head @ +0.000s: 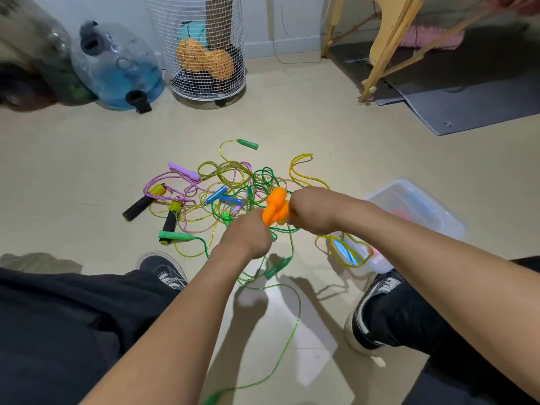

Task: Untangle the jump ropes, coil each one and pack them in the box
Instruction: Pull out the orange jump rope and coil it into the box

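While both hands meet above the floor, the left hand (248, 236) curls round the lower end of a pair of bright orange plastic rope handles (274, 207), and the right hand (311, 210) grips their other side with fingers closed. A thin translucent green cord (295, 311) hangs from them, apparently from the left fist, though blur hides the exact join. Beyond the hands, the tangled pile of coloured jump ropes (222, 185) lies on the beige tiled floor (350, 147), with purple, blue, green and black-and-yellow handles mixed in. A clear plastic box (409, 206) sits just right of the pile, yellow cord draped over its near rim.
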